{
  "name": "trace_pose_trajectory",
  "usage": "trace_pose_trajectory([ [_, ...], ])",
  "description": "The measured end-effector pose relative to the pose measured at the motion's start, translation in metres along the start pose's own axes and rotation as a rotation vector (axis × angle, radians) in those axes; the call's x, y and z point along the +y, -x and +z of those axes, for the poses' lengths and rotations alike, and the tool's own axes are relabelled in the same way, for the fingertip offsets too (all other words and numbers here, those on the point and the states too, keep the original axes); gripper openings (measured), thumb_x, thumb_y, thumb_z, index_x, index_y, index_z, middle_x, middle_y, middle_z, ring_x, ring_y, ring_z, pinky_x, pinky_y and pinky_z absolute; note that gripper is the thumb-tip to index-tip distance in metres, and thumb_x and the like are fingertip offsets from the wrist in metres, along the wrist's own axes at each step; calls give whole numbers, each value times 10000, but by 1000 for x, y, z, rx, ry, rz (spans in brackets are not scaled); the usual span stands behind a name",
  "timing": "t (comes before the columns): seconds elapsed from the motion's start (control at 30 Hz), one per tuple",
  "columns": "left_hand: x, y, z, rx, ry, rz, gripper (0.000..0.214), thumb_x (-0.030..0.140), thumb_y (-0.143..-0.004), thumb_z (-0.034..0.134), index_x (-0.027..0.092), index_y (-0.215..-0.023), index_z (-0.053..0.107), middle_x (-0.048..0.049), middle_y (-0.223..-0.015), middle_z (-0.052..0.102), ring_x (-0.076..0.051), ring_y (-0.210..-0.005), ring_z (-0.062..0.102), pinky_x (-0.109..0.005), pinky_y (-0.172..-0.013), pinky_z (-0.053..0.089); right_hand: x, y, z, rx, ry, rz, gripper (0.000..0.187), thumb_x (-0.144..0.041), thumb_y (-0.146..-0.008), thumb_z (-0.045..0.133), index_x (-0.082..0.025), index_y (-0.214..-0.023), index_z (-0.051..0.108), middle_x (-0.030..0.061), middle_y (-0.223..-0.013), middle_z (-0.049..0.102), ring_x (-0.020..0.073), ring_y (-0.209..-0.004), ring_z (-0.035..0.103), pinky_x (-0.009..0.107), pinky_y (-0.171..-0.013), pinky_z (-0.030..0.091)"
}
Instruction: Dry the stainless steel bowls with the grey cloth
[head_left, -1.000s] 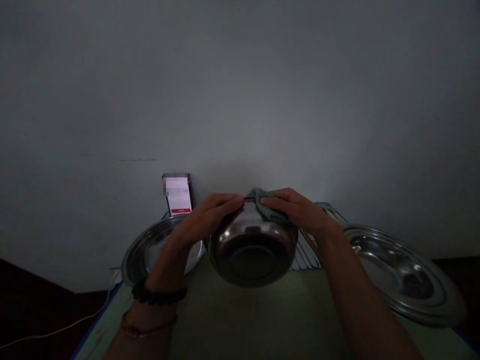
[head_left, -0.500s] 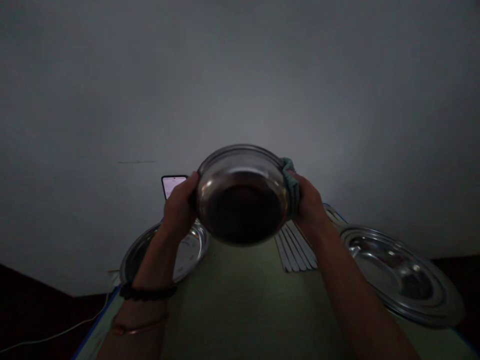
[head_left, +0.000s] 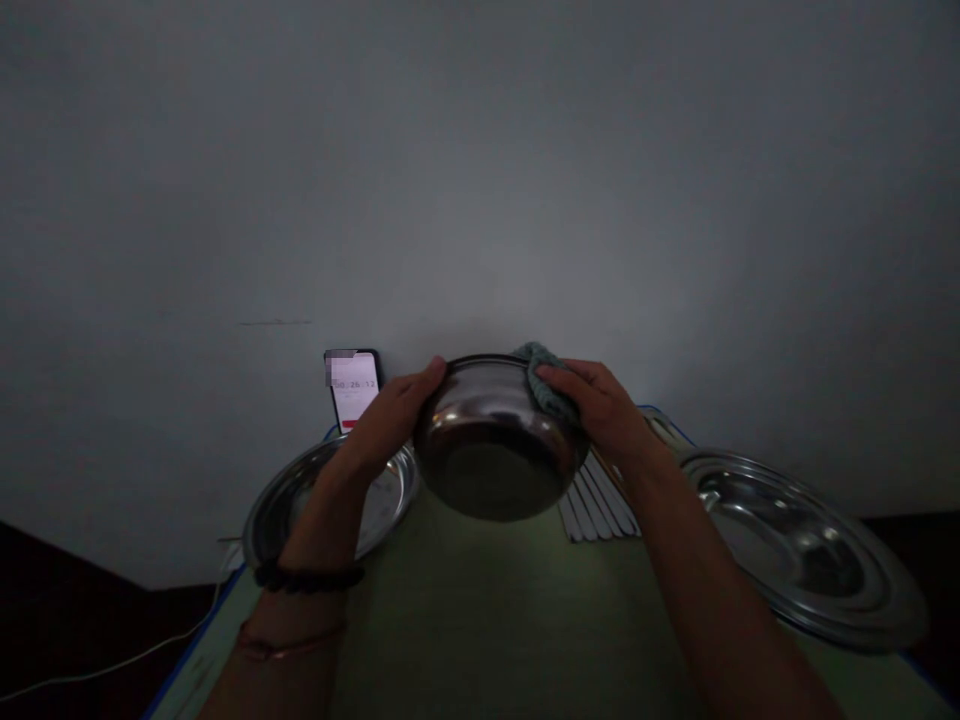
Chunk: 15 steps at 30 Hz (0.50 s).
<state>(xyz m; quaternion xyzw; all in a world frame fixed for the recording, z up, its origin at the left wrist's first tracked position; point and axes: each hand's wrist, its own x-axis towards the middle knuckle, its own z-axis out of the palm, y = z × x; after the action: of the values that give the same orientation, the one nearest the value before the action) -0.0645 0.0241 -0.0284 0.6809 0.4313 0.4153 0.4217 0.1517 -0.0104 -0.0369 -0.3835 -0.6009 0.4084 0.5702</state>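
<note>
1. Left hand (head_left: 391,415) clasps metal bowl (head_left: 491,435) by 1 side; right hand (head_left: 609,412) presses cloth (head_left: 547,382) to opposite side, presumably balancing it.
2. Bowl tilted, held above table (head_left: 510,620).
3. Phone (head_left: 355,398) leans left of bowl, probably for viewing.

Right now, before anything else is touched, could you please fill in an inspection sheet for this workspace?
Surface: green table with blue edging.
Things in hand: metal bowl, tilted, underside toward the camera; grey-green cloth against its rim and side.
Clutter: left metal dish; right metal dish; row of flat strips, partly hidden; phone, propped upright, screen lit.
Grips: left grip on the bowl's side; right grip closed on the cloth at the bowl's opposite side.
Cables: white cable beyond the table's left edge; its connection is unclear.
Surroundings: grey wall with a thin mark; dim light.
</note>
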Motion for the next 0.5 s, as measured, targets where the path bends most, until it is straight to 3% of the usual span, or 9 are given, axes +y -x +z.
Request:
trace_pose_trajectory([
  [0.13, -9, -8, 0, 162, 246, -16, 446, 523, -886, 379, 201, -832, 683, -46, -737, 699, -172, -684, 623, -280, -625, 482, 18, -12, 1, 339, -253, -88, 281, -497, -734, 610, -227, -661, 587, -36, -640, 535, 131, -622, 501, 277, -607, 428],
  [0.23, -6, -4, 1, 287, 203, 44, 307, 418, -876, 444, 213, -866, 673, -36, -762, 699, -178, -771, 624, -263, -640, 471, 25, -18, 0, 385, -279, -113, 270, -505, -773, 529, -248, -728, 595, -27, -709, 561, 152, -712, 545, 307, -695, 460],
  [0.33, -1, 0, -1, 395, 118, 78, 169, 358, -804, 579, 221, -734, 649, 2, -650, 648, -170, -759, 591, -240, -655, 446, 22, -15, -3, 368, -189, -108, 266, -500, -764, 555, -244, -717, 611, -24, -718, 575, 147, -718, 542, 296, -687, 454],
  [0.4, 0, 2, -3, 322, 70, 116, 277, 395, -829, 534, 214, -634, 612, 9, -584, 608, -162, -698, 570, -242, -655, 440, 17, -10, -6, 315, -143, -74, 263, -484, -736, 608, -230, -668, 614, -28, -674, 571, 134, -663, 519, 279, -635, 438],
  [0.5, 2, 4, -2, 68, -1, 169, 377, 436, -857, 476, 202, -577, 572, 20, -558, 569, -127, -583, 507, -230, -600, 416, 7, -2, -9, 82, -77, 50, 268, -452, -715, 665, -202, -627, 623, -35, -596, 549, 108, -566, 467, 256, -550, 388],
])
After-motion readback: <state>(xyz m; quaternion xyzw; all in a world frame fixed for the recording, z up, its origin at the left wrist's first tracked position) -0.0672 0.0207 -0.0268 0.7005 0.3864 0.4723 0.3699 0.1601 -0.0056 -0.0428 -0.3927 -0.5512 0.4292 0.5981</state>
